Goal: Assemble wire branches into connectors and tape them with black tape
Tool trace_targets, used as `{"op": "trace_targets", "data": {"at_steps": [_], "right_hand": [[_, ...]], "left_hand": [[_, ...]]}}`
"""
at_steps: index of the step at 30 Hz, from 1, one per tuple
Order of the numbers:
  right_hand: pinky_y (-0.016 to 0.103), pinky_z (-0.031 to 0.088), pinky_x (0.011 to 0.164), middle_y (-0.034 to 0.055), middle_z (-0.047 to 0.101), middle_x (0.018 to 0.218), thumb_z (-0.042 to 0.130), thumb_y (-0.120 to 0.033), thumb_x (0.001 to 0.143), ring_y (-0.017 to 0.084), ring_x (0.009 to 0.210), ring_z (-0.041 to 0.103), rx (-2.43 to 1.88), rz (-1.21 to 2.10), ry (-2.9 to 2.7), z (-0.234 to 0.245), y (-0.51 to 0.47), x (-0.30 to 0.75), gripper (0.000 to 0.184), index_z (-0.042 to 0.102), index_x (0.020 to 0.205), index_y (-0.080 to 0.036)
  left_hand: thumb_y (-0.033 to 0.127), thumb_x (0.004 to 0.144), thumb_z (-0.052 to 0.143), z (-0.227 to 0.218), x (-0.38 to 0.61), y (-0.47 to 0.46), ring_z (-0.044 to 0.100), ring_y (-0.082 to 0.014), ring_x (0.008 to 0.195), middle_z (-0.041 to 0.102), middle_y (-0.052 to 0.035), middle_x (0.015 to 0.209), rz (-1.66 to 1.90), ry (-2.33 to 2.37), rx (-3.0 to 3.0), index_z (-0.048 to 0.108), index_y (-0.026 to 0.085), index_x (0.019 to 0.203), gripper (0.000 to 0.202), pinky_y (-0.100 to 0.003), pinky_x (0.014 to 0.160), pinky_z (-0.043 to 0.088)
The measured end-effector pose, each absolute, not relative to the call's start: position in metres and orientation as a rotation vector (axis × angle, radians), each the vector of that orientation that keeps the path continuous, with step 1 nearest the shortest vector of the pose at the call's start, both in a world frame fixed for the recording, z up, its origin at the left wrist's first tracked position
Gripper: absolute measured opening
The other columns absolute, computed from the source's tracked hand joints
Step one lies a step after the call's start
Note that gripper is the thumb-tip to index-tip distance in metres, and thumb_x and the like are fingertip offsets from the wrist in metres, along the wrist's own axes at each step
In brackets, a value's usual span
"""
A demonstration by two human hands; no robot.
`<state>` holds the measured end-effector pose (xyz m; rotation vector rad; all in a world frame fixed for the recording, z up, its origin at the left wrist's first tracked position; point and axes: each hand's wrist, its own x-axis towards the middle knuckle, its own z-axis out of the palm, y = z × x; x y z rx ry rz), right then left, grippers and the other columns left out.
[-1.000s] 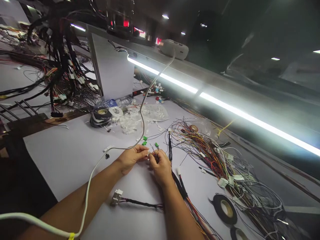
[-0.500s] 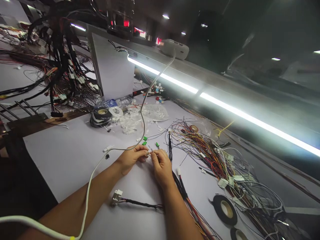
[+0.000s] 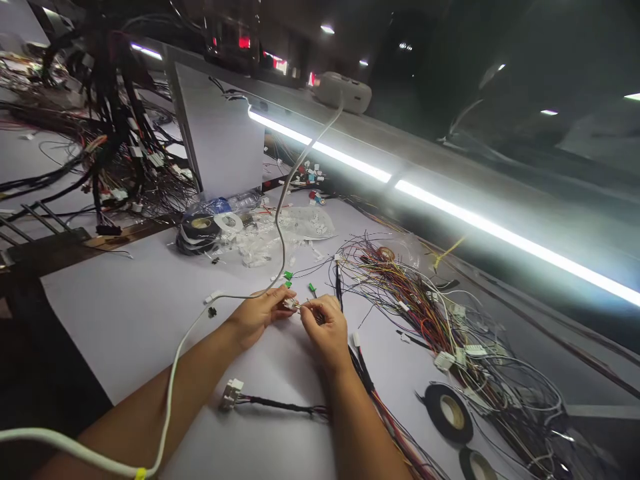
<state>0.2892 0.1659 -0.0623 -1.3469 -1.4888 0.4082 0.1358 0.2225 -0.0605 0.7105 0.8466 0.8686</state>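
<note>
Between thumb and fingers, my left hand (image 3: 263, 313) pinches a small white connector (image 3: 291, 304). My right hand (image 3: 325, 327) is closed on a thin wire (image 3: 300, 307) whose end meets the connector's right side; whether it sits inside cannot be made out. Just beyond my fingers lie small green connectors (image 3: 312, 288). A white multi-pin connector (image 3: 233, 395) on a black-taped cable (image 3: 280, 405) rests nearer to me, its far end passing under my right forearm. A white cord (image 3: 176, 373) runs across in front of my left arm.
A tangled bundle of coloured wires (image 3: 425, 307) spreads over the right side, with rolls of black tape (image 3: 449, 413) in front. Clear plastic bags (image 3: 300, 230) and wrapped tape lie at the back. A bright light tube (image 3: 500, 227) crosses above the table (image 3: 135, 300).
A white connector now shows at my left fingertips, where only thin wire ends showed before. My right fingers have turned slightly beside it. The whole view has shifted a little.
</note>
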Motion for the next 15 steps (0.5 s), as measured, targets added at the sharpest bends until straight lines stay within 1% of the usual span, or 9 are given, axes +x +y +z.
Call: {"op": "trace_targets", "data": {"at_steps": [2,5,9,15], "right_hand": [[0.031,0.042,0.076,0.0001,0.054,0.075,0.061,-0.018,0.079,0.018,0.081,0.051,-1.309,0.401,-1.517,-0.0599,0.1642,0.2892,0.010,0.063,0.072,-0.023],[0.031,0.042,0.076,0.0004,0.053,0.076,0.061,-0.017,0.076,0.018,0.082,0.051,-1.330,0.388,-1.548,-0.0610,0.1646,0.2900,0.009,0.062,0.069,-0.022],[0.031,0.041,0.077,0.0004,0.055,0.075,0.060,-0.017,0.077,0.018,0.081,0.051,-1.378,0.370,-1.512,-0.0662,0.1676,0.2919,0.010,0.062,0.069,-0.022],[0.031,0.042,0.076,0.0005,0.055,0.075,0.060,-0.017,0.078,0.018,0.082,0.051,-1.419,0.381,-1.497,-0.0663,0.1677,0.2925,0.010,0.062,0.070,-0.022]], "left_hand": [[0.019,0.081,0.069,-0.0599,0.1331,0.2244,0.064,-0.0147,0.081,0.068,-0.0073,0.088,0.841,0.818,0.663,0.070,0.012,0.092,0.014,-0.027,0.080,0.051],[0.011,0.081,0.067,-0.0614,0.1296,0.2261,0.064,-0.0126,0.077,0.068,-0.0068,0.088,0.803,0.767,0.662,0.067,0.013,0.101,0.021,-0.025,0.078,0.052],[0.011,0.082,0.067,-0.0647,0.1282,0.2270,0.063,-0.0115,0.078,0.069,-0.0074,0.090,0.784,0.750,0.671,0.066,0.013,0.103,0.022,-0.023,0.076,0.052],[0.013,0.080,0.070,-0.0660,0.1279,0.2267,0.064,-0.0111,0.078,0.069,-0.0065,0.091,0.777,0.740,0.679,0.068,0.013,0.102,0.022,-0.023,0.080,0.052]]}}
